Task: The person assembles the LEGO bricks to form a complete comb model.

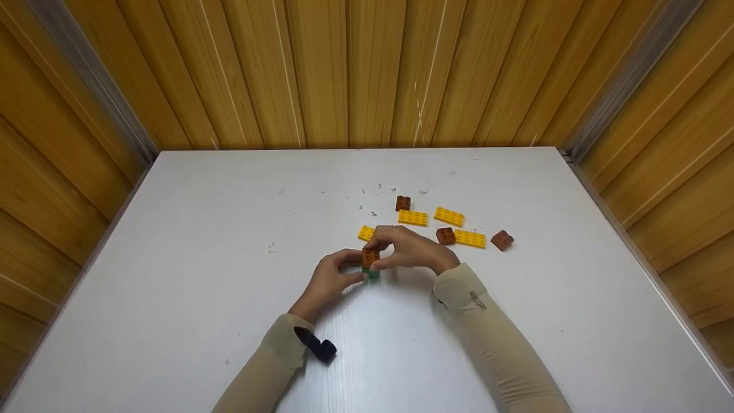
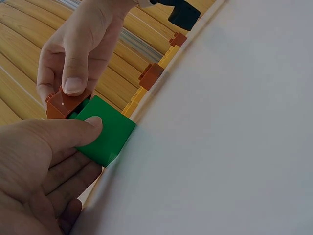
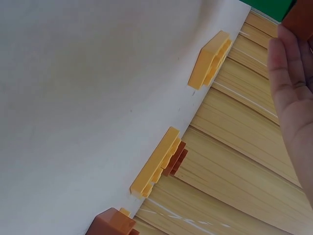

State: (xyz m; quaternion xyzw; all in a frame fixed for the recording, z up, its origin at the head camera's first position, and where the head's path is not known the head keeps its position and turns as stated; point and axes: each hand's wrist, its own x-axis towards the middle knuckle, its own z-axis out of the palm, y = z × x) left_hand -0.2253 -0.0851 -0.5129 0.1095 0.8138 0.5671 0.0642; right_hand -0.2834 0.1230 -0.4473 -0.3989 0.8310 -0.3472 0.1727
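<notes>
My left hand grips a green toy building brick, its thumb across one smooth side and its fingers behind. My right hand pinches a brown studded brick between thumb and fingers. In the head view the brown brick sits over the green one, covering much of it. The left wrist view has it tilted against the green brick's studs, with a dark gap between the two. Only parts of both bricks enter the top right corner of the right wrist view, beside the right fingers.
Just beyond the hands lies a partly covered yellow plate. Farther right are more yellow plates and brown bricks, one beside a plate and another farthest right. Small specks dot the white table. Wood-patterned walls enclose it.
</notes>
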